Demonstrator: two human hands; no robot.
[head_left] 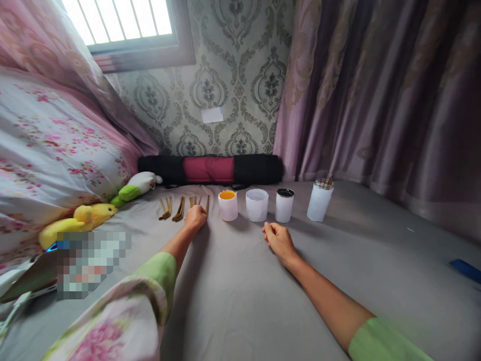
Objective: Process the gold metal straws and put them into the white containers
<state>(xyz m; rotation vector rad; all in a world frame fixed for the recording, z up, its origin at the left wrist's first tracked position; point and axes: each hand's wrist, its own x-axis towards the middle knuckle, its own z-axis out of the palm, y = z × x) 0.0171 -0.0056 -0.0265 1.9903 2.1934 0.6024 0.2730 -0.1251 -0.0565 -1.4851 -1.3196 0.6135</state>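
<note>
My left hand (195,218) reaches forward on the grey bed sheet (240,291), its fingers closed over the near ends of a bundle of thin brown sticks (199,201). Two more stick bundles (173,208) lie to its left. My right hand (278,239) rests loosely curled on the sheet in front of the cups, and nothing shows in it. Beyond stand a row of white cups: one with an orange rim (228,205), a plain one (257,204), a dark-rimmed one (284,205) and a taller one holding sticks (319,200).
A black and red rolled bolster (210,169) lies against the patterned wall. Yellow and green plush toys (93,213) sit by floral pillows (48,150) at left. Purple curtains (376,90) hang at right. A blue object (466,269) lies at the right edge.
</note>
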